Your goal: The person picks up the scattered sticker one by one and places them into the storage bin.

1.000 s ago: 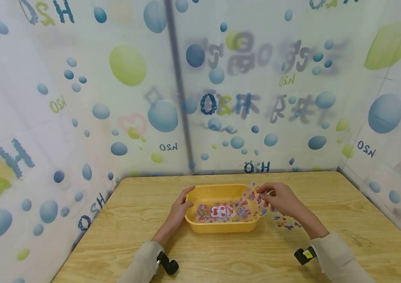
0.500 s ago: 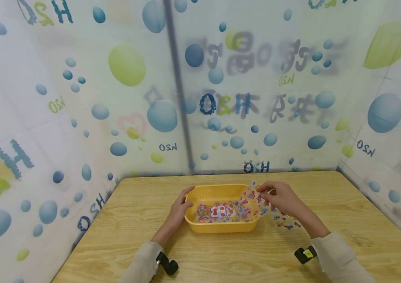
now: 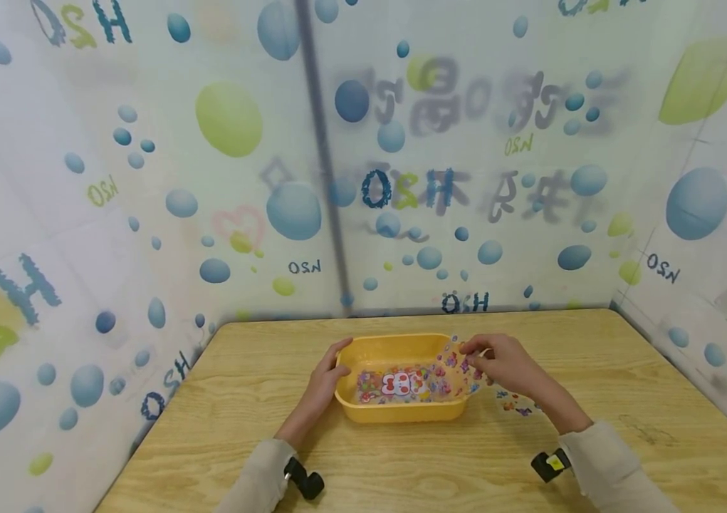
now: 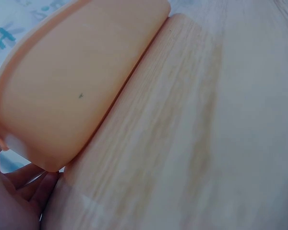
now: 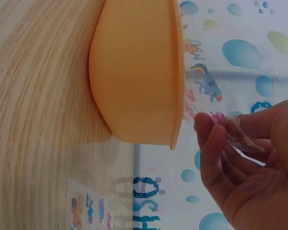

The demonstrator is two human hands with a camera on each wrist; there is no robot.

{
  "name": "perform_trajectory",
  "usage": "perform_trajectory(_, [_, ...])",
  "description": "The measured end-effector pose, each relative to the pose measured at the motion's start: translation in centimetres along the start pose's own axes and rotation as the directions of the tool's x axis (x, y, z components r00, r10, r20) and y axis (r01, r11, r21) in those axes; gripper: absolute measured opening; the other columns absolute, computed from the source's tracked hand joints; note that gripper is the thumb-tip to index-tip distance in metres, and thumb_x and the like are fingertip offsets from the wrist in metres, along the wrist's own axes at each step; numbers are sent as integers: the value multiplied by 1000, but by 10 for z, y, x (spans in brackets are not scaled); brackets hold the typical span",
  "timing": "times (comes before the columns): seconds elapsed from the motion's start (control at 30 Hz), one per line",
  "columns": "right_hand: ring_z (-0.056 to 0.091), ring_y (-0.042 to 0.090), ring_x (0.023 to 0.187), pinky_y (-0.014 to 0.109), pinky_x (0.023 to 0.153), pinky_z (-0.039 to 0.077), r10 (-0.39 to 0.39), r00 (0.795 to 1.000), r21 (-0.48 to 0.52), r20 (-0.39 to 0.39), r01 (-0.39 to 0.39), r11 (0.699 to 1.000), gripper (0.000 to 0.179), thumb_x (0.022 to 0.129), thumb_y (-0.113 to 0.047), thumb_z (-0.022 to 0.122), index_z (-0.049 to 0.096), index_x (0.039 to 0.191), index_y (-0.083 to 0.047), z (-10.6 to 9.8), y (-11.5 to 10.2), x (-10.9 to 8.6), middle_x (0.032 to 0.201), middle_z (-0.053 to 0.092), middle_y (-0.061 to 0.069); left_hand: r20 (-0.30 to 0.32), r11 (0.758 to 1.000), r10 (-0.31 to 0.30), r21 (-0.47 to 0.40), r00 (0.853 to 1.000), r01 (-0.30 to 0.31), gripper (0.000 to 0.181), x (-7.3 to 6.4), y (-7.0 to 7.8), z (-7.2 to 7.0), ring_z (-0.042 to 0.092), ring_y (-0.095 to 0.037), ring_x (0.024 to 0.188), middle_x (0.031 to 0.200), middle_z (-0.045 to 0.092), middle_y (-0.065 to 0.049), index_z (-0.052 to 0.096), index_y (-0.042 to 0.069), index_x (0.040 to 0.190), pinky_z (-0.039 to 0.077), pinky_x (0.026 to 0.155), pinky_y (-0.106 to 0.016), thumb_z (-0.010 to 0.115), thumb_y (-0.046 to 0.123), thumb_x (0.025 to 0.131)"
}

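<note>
A yellow plastic basin (image 3: 401, 412) sits on the table with colourful stickers and a white-and-red cartoon sticker (image 3: 396, 384) lying inside. My left hand (image 3: 323, 377) grips its left end, thumb over the rim and fingers outside against the wall; in the left wrist view those fingers (image 4: 41, 191) reach under the basin's edge. At the right end, my right hand (image 3: 507, 363) pinches a clear sticker sheet (image 3: 451, 361) covered in small bright figures. That sheet slants down into the basin. Pony figures (image 5: 209, 84) on it show past the rim in the right wrist view.
Another clear sticker sheet (image 3: 517, 407) lies on the wooden table (image 3: 401, 470) to the right of the basin, partly under my right forearm. Walls hung with a bubble-patterned sheet (image 3: 427, 285) stand behind the table and at both sides.
My right hand has shifted slightly left and down with the sticker sheet, bringing it closer over the basin. The left hand and the basin have stayed in place.
</note>
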State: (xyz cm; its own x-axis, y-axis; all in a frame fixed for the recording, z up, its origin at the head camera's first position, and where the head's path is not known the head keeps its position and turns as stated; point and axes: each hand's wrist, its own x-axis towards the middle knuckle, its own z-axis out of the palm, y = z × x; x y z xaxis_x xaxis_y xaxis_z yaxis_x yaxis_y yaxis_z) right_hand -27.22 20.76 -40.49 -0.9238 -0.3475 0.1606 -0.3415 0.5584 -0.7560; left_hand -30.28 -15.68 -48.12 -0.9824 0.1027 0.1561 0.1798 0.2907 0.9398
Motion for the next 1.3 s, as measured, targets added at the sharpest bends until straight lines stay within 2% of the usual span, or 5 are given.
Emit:
perform_trajectory(0.27, [63, 17, 70, 39, 57, 58, 8, 1000, 0, -13, -8, 1000, 23, 102, -4, 57, 70, 120, 1, -2, -5, -2, 102, 72, 12, -3, 1000, -1, -3, 1000, 1, 59, 0, 1, 0, 37, -40, 152, 166, 38, -13, 47, 22, 155, 34, 121, -60, 51, 10, 98])
perform_trajectory(0.53, [62, 17, 70, 39, 57, 58, 9, 1000, -11, -18, -9, 1000, 23, 102, -5, 58, 70, 120, 1, -3, -5, -1, 102, 72, 12, -12, 1000, 6, 1, 1000, -6, 58, 1, -1, 0, 31, -44, 154, 166, 37, -15, 45, 18, 156, 29, 122, -63, 49, 9, 99])
perform_trajectory(0.93, [63, 17, 71, 39, 57, 58, 5, 1000, -6, -16, -5, 1000, 22, 101, -5, 58, 71, 119, 1, 1, -5, 0, 104, 72, 12, -12, 1000, -15, -15, 1000, 15, 59, -1, -2, -1, 28, -41, 156, 168, 35, -13, 45, 19, 157, 26, 124, -62, 49, 9, 99])
perform_trajectory(1.3, [64, 18, 67, 41, 56, 58, -34, 999, -2, 17, 34, 999, 18, 100, -6, 60, 72, 113, -1, 9, 5, 2, 101, 71, 13, -3, 1000, -2, 12, 1000, 2, 58, 1, -3, 0, 38, -41, 151, 166, 39, -12, 48, 22, 155, 33, 121, -60, 50, 10, 98])
